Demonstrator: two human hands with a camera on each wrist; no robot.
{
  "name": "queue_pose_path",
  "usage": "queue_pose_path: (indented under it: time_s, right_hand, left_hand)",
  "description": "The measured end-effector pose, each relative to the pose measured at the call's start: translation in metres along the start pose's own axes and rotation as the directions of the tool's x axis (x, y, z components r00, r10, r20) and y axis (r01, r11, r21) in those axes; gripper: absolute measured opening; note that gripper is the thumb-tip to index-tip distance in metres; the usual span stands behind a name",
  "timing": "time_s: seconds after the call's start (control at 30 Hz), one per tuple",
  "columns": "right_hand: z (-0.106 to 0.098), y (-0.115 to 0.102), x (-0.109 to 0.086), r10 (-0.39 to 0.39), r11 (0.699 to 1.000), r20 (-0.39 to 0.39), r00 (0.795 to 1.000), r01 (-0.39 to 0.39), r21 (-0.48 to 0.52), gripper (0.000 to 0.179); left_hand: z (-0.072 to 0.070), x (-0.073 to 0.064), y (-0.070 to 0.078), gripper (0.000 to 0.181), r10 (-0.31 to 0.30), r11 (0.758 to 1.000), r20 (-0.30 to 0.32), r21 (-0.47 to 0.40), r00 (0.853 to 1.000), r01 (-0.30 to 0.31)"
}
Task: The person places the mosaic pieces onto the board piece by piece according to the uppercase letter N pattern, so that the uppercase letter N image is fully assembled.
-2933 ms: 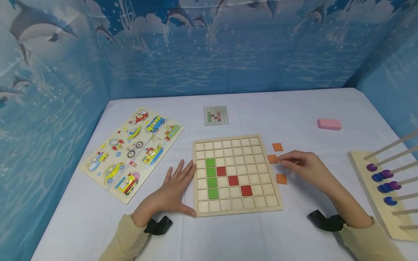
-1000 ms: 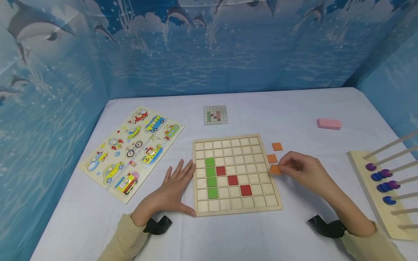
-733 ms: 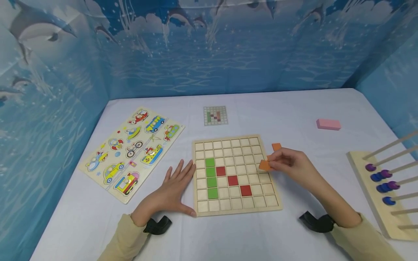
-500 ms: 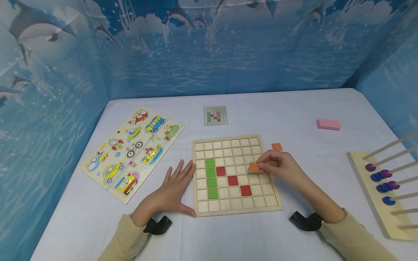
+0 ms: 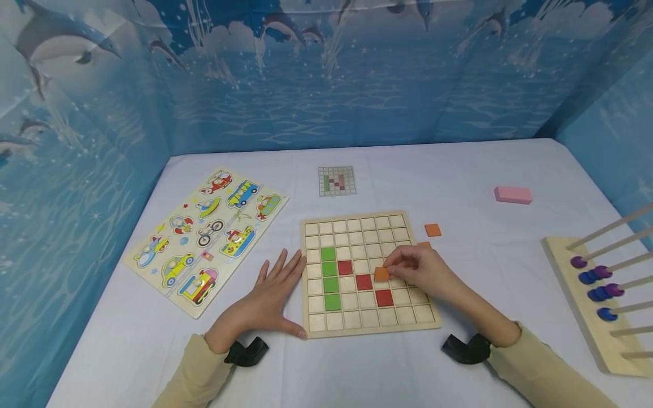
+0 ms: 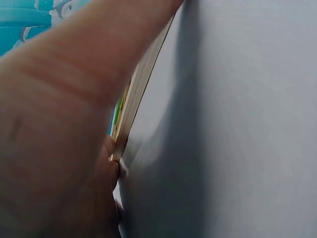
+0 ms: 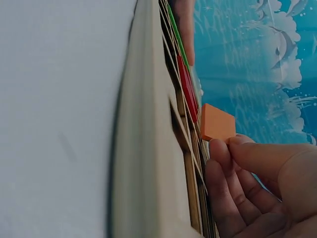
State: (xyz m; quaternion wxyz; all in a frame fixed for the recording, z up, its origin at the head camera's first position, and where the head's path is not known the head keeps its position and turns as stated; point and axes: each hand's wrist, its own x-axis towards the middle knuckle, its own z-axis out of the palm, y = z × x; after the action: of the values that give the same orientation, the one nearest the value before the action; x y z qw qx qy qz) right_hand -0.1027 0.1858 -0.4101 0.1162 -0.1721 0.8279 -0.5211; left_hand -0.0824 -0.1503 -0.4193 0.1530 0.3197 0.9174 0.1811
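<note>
My right hand (image 5: 420,272) pinches an orange square tile (image 7: 218,122) by its edge between thumb and index finger. In the head view that tile is over the wooden grid board (image 5: 318,327), just above the lowest red tile (image 5: 384,298) and right of the middle red tile (image 5: 364,282). A third red tile (image 5: 345,267) lies up and to the left. Several green tiles (image 5: 331,285) form a column near the board's left side. My left hand (image 5: 262,306) lies with fingers spread against the board's left edge, thumb at its lower corner.
A loose orange tile (image 5: 433,230) lies right of the board; another orange tile (image 5: 424,244) is partly hidden behind my right hand. A pattern card (image 5: 337,181) lies beyond the board. Vehicle puzzle board (image 5: 206,241) at left, pink block (image 5: 513,195) and wooden peg rack (image 5: 586,294) at right.
My right hand has picked up the nearest orange tile from the table right of the board and carried it left over the grid. My left hand has stayed in place.
</note>
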Motion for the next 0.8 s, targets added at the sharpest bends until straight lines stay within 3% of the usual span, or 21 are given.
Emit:
queue_pose_path:
  time_s: [0.3, 0.8]
  right_hand:
    - [0.0045, -0.0002, -0.0028, -0.029, 0.987, -0.006, 1.000, 0.028, -0.161, 0.010]
    - [0.0072, -0.0043, -0.0033, -0.083, 0.961, -0.023, 0.996, 0.074, -0.266, 0.012]
  left_hand:
    - [-0.0005, 0.0001, 0.0003, 0.133, -0.006, 1.000, 0.009, -0.004, 1.000, 0.006]
    - [-0.0006, 0.0007, 0.0003, 0.132, -0.005, 1.000, 0.010, -0.008, 1.000, 0.005]
